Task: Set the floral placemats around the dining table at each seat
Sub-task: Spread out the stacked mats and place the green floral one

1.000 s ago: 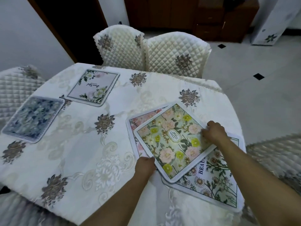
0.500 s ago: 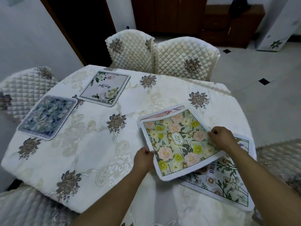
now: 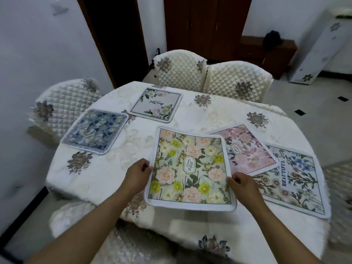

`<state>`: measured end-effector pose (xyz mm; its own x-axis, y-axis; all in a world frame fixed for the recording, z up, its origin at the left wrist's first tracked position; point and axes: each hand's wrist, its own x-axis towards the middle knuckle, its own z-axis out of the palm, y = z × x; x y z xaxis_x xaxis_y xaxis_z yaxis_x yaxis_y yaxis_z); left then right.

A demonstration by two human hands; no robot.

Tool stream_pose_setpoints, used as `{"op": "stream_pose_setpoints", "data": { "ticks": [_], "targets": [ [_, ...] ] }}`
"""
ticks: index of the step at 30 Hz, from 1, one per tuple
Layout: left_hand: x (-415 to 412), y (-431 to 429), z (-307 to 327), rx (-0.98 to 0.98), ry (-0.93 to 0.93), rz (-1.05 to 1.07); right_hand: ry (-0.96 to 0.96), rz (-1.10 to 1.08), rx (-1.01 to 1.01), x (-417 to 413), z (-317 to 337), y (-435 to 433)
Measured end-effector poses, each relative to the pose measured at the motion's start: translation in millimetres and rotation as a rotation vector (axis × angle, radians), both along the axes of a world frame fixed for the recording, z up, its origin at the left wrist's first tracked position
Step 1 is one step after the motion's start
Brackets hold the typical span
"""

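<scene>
I hold a green and yellow floral placemat marked GARDEN (image 3: 190, 168) by its two side edges, near the table's front edge. My left hand (image 3: 138, 173) pinches its left edge and my right hand (image 3: 242, 184) pinches its right edge. A pink floral placemat (image 3: 245, 149) lies to the right, overlapping a placemat printed BEAUTIFUL (image 3: 297, 180). A blue floral placemat (image 3: 95, 130) lies at the left, and a pale placemat with script (image 3: 157, 104) lies at the far side.
The round table (image 3: 114, 168) wears a cream embroidered cloth. Quilted cream chairs stand at the far side (image 3: 179, 71) (image 3: 238, 80) and at the left (image 3: 62, 103). Another chair seat (image 3: 339, 187) shows at the right. Dark wooden cabinets (image 3: 207, 25) line the back wall.
The GARDEN placemat has come off the stack at the right and moved left toward the front middle of the table, turned square to me. The pink placemat beneath is now uncovered.
</scene>
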<state>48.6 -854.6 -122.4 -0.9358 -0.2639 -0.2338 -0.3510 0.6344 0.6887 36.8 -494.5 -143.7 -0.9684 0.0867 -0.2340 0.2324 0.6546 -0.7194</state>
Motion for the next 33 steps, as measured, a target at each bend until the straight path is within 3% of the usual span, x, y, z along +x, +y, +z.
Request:
{"op": "stream_pose_setpoints", "data": {
  "ticks": [6, 13, 22, 33],
  "targets": [
    [18.7, -80.9, 21.9, -0.071, 0.037, -0.033, 0.022, 0.016, -0.017, 37.2, 16.5, -78.4],
    [17.0, -119.0, 21.4, -0.094, 0.054, -0.004, 0.024, 0.036, -0.023, 41.9, 15.7, -120.1],
    [-8.2, -156.9, -21.2, -0.101, 0.041, -0.021, -0.061, -0.004, -0.019, 40.0, -8.4, -160.8],
    [-27.1, -206.5, -77.9, -0.032, -0.059, -0.190, -0.255, -0.165, 0.160, 51.9, -63.7, -227.1]
  ]
}}
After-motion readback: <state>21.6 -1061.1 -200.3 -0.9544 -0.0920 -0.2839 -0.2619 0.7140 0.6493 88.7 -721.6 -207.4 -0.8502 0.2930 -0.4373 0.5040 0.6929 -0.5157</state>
